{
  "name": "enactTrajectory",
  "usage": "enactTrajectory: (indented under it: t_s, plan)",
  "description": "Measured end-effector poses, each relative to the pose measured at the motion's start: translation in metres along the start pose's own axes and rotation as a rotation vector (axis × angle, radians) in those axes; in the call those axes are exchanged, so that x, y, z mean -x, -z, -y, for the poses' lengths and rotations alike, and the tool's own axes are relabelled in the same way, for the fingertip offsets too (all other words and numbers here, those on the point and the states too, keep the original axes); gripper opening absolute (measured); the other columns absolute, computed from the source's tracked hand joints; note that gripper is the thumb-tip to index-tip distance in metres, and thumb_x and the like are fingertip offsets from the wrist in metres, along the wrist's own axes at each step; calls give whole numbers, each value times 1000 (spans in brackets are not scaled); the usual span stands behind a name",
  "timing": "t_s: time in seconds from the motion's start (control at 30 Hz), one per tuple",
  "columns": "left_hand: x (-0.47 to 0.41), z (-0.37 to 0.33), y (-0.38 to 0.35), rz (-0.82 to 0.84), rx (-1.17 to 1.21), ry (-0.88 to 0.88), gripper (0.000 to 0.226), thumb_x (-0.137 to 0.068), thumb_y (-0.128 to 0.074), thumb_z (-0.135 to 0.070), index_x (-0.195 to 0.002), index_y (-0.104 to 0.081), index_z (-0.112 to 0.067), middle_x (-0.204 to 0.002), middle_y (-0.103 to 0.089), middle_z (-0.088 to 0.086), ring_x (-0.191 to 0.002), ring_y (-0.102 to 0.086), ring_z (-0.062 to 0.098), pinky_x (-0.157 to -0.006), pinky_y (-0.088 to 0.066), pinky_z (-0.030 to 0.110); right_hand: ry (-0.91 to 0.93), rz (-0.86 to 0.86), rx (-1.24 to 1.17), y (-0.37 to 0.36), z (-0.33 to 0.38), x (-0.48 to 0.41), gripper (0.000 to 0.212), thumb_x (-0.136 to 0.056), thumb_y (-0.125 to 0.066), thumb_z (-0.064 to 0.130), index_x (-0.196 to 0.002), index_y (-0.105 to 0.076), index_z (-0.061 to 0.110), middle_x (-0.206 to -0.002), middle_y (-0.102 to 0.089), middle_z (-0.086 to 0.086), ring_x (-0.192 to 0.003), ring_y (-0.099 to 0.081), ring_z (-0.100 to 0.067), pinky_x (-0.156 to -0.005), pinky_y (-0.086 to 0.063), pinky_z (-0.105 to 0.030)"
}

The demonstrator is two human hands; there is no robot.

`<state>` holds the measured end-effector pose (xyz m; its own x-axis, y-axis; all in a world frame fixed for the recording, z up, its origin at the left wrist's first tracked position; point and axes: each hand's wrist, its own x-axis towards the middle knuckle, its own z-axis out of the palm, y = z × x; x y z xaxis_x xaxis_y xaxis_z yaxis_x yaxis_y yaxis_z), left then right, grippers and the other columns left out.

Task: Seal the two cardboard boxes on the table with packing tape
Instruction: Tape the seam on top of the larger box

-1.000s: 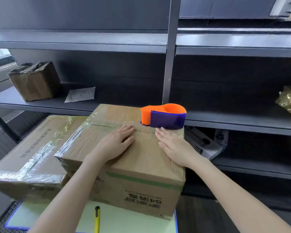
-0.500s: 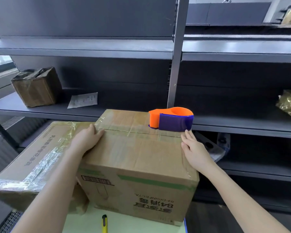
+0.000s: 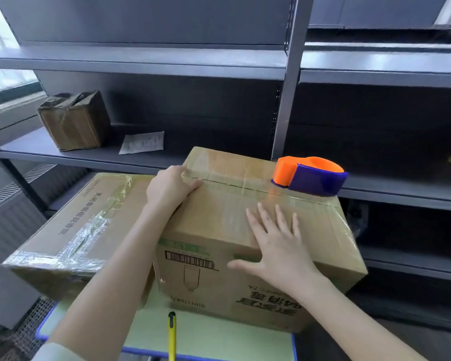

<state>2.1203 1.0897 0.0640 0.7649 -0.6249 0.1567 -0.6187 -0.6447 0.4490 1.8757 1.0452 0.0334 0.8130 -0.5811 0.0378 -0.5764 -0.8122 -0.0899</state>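
Pressure matters now: on the box (image 3: 219, 225) at frame centre, the left hand (image 3: 171, 188) grips the left top edge while the right hand (image 3: 276, 243) lies flat and open. Smooth outward along the seam; the tape dispenser (image 3: 310, 175) sits upper right.

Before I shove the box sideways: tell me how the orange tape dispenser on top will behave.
The tape dispenser sits unheld near the box's right corner, so it may slide off. Its plastic shell looks light, likely jolted easily.
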Motion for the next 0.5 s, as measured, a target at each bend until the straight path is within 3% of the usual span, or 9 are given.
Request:
enactTrajectory:
  t_s: [0.07,0.17,0.27,0.33,0.4,0.5]
  plan:
    - [6,-1,1,16,-15,-8,63,-83,-58,-57,-138,-43,-31,-125,-60,4,-115,-53,25,-72,-45,32,53,-26,89,-3,-10,0,102,-68,-26,84,-147,13,31,-156,16,-1,-143,15,-30,-113,10,-52]
    - [27,9,0,44,-37,10,56,-84,-58,-56,-132,-51,-29,-125,-60,7,-103,-59,27,-69,-44,29,172,-20,125,-5,-30,2,101,-67,-26,84,-147,11,34,-157,10,0,-144,11,-28,-113,10,-49]
    - [59,27,-10,48,6,68,49,-86,-59,-50,-127,-59,-23,-108,-68,12,-87,-62,27,-66,-45,29,329,18,157,-5,-49,2,102,-64,-29,84,-146,7,37,-157,5,3,-144,6,-26,-113,10,-44]
    - [79,32,-18,22,34,80,45,-88,-58,-45,-126,-60,-19,-94,-71,14,-83,-63,30,-70,-50,32,393,44,144,-1,-66,1,101,-65,-40,80,-141,12,41,-153,12,9,-143,11,-20,-113,14,-37]
    - [95,31,-25,-20,15,51,41,-91,-56,-40,-125,-61,-17,-95,-71,14,-87,-63,33,-75,-50,34,407,79,103,5,-83,-1,100,-67,-52,73,-137,14,45,-149,15,15,-141,16,-14,-111,20,-35]
    - [106,24,-24,-49,-7,-7,34,-93,-54,-33,-122,-63,-17,-96,-71,14,-89,-62,33,-70,-46,32,326,157,77,13,-94,2,102,-74,-60,63,-136,19,47,-147,22,16,-139,22,-14,-107,25,-38]
